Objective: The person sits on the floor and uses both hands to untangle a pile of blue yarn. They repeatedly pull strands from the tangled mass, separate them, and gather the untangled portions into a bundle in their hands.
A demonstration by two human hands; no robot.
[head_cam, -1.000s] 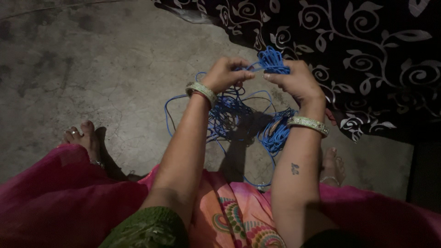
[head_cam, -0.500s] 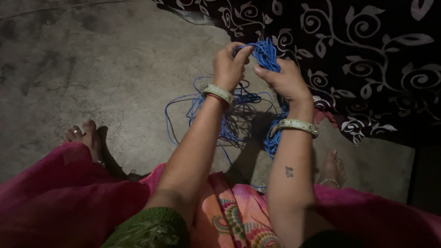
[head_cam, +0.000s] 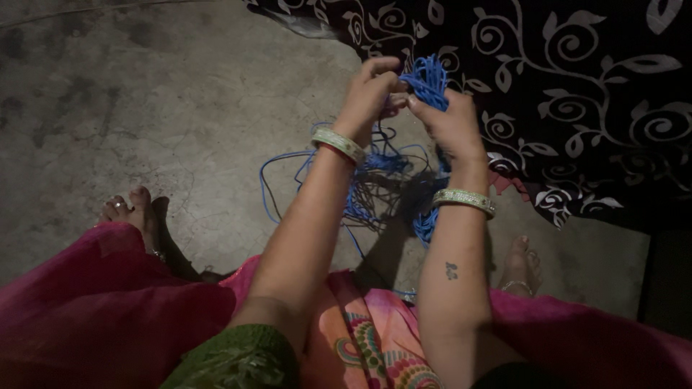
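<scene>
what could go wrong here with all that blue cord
The loose blue cord hangs in a tangled mass below both wrists, so pulling on the bundle pinched between the left hand and right hand may tighten knots. Loops could also catch on the bangles. Strands trail on the concrete floor close to the bare feet and might snag a toe.

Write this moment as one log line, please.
left hand: pinching blue cord bundle | right hand: gripping same bundle | loose cord: on concrete floor
</scene>
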